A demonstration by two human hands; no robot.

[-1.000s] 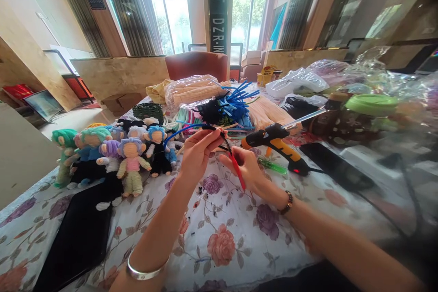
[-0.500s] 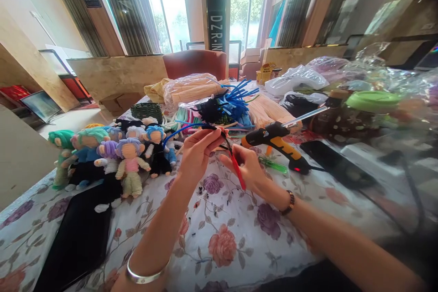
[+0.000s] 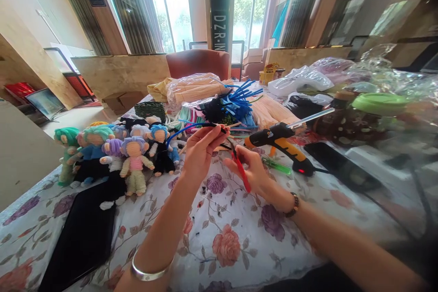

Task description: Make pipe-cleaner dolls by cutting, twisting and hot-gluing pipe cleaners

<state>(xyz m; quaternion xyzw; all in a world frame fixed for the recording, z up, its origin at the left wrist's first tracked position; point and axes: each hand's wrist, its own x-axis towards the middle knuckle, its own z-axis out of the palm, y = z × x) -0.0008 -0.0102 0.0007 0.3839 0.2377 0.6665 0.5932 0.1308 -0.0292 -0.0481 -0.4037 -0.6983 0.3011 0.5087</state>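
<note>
Pinched between the fingertips of my left hand (image 3: pixel 201 148) is a fuzzy pipe cleaner (image 3: pixel 179 131), blue along its free end and black close to the fingers. The blue end curves out to the left. My right hand (image 3: pixel 257 171) grips red-handled scissors (image 3: pixel 244 175), their blades pointing up towards the left fingertips. How far the blades stand apart is hard to see. Small black clippings (image 3: pixel 219 212) lie scattered on the flowered tablecloth (image 3: pixel 171 246) below both hands.
Several yarn-like dolls (image 3: pixel 133 164) stand at the left behind a black tablet-like slab (image 3: pixel 82 237). A glue gun (image 3: pixel 278 141) with its red light on lies right of my hands, near a green tool (image 3: pixel 278 165). Bundles of blue pipe cleaners (image 3: pixel 239 100) lie behind.
The whole view has shifted slightly to the right. Both hands keep nearly the same pose, while the dark strip between left fingertips and scissors shows less now.
</note>
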